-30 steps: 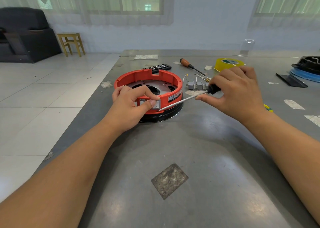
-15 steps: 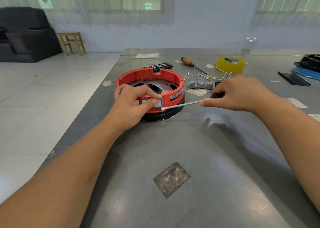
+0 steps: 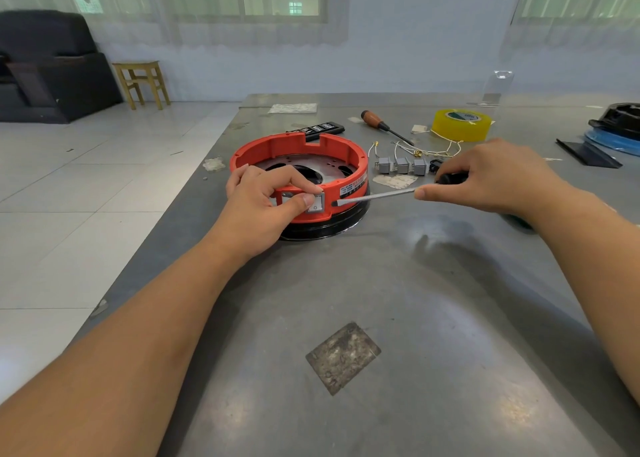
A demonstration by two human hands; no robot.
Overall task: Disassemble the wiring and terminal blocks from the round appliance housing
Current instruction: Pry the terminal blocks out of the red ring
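Note:
The round orange housing [image 3: 341,146] stands on a black base on the grey metal table [image 3: 398,300]. My left hand [image 3: 266,202] grips its near rim, fingers curled over the edge and thumb pressing the white switch block [image 3: 317,205] set in the wall. My right hand [image 3: 491,176] holds a black-handled screwdriver [image 3: 377,196], index finger along the shaft. Its tip touches the housing wall just right of the switch block. Three grey terminal blocks [image 3: 401,166] with white wires [image 3: 436,151] lie on the table to the right of the housing.
Behind the housing lie a wooden-handled screwdriver [image 3: 382,125], a roll of yellow tape [image 3: 462,124] and a black remote-like part [image 3: 320,130]. Black and blue parts [image 3: 613,130] sit at the far right edge. A worn square patch [image 3: 343,358] marks the near table.
My right hand has dropped lower and swung the screwdriver flatter, its tip moving to the housing wall beside the switch block. My left hand keeps its grip on the rim.

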